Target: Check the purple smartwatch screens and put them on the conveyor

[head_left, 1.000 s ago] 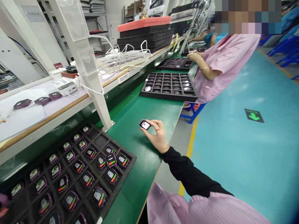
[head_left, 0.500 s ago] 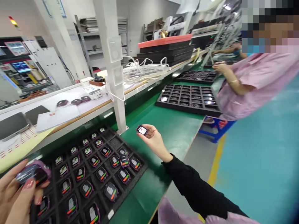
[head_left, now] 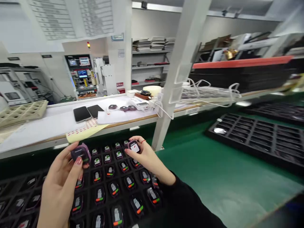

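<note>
Though crowded, green workbench beside white counter

From here I make out a glossy purple plastic watch case and a smooth glass watch face above a rough, matt black foam tray, beside a smooth, matt green bench mat.

A white metal shelving unit is holding stacked binders against the far wall, while a wall-mounted equipment cabinet is glowing with lit screens beside a white pillar. A red indicator lamp is shining above the cabinet, large printed notices are covering the upper wall at left, and a white upright post is rising between a pale workbench shelf and a green-topped bench at right.
</note>
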A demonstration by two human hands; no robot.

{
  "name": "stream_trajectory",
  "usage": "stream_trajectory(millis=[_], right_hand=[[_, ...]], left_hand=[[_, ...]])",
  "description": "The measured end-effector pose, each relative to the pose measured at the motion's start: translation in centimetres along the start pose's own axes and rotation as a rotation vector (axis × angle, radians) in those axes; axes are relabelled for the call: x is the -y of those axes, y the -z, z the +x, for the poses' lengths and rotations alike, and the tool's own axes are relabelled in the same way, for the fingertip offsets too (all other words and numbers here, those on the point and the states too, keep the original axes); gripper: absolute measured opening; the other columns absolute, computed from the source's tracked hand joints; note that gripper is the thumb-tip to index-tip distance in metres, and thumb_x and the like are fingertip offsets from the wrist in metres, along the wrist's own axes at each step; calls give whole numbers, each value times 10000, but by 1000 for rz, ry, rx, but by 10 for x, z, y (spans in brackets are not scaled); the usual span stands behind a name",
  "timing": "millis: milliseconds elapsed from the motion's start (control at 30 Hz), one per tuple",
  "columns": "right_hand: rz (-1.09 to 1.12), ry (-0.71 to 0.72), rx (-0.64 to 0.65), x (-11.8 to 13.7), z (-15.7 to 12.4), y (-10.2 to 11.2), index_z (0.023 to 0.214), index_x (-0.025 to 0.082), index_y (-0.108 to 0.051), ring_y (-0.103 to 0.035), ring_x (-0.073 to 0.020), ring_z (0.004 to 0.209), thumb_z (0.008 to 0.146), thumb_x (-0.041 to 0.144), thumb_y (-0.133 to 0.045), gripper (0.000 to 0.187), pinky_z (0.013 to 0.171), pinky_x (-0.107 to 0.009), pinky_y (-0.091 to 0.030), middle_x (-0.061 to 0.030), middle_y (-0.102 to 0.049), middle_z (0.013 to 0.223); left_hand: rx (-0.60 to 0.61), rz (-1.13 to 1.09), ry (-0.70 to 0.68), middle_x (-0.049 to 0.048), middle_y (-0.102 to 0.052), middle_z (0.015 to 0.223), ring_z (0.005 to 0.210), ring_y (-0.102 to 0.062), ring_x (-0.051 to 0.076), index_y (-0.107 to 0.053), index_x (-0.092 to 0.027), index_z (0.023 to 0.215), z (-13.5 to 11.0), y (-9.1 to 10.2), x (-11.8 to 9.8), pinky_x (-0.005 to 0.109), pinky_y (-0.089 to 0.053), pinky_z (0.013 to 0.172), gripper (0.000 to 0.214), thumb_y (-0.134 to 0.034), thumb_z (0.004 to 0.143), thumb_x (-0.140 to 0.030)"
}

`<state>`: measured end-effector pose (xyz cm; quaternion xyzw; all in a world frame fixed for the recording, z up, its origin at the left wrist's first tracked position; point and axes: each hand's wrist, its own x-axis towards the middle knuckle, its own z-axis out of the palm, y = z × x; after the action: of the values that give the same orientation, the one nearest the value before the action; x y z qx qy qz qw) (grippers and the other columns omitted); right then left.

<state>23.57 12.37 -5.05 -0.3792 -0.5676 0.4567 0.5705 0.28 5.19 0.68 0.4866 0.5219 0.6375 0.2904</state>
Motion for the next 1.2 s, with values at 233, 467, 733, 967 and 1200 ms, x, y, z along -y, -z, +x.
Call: stream_trajectory(millis=[233, 467, 733, 967, 1200], right_hand=[[273, -85, 340, 32, -1, -32, 1328, 234, -481, -638, -143, 777, 793, 300, -815, 634, 618, -233, -571, -43, -625, 1062], [148, 17, 266, 30, -5, -20, 1417, 236, -505, -684, -171, 806, 833, 251, -752, 635, 788, -321, -628, -29, -684, 1017], [17, 143, 238, 46, -5, 1, 1369, 263, -573, -698, -202, 917, 847, 227, -719, 543, 812, -305, -622, -28, -717, 1073], [1, 170, 244, 45, -5, 4, 1289, 275, -627, -694, -215, 906, 847, 236, -726, 454, 792, -315, -617, -26, -717, 1081], [-36, 218, 229, 50, -3, 11, 1304, 278, -637, -658, -185, 782, 836, 223, -774, 491, 742, -282, -571, -11, -705, 984]], left_hand=[[3, -119, -21, 46, -670, 1219, 904, -658, 166, -657, -292, 1251, 0, 3, -7, 181, -567, 700, 477, -759, 810, -443], [78, -84, -38, 34, -672, 1132, 778, -619, 114, -641, -299, 1266, 6, -11, -1, 176, -532, 653, 432, -713, 864, -439], [135, -27, -31, 54, -678, 1135, 819, -639, 145, -640, -272, 1262, 5, -27, 3, 223, -550, 699, 442, -700, 867, -461], [155, 22, -44, 62, -676, 1155, 855, -648, 162, -634, -270, 1272, 4, -34, 3, 244, -559, 746, 442, -690, 875, -456], [132, 64, -11, 36, -691, 1135, 732, -622, 121, -644, -290, 1265, 6, -27, 13, 189, -535, 672, 480, -744, 827, -459]])
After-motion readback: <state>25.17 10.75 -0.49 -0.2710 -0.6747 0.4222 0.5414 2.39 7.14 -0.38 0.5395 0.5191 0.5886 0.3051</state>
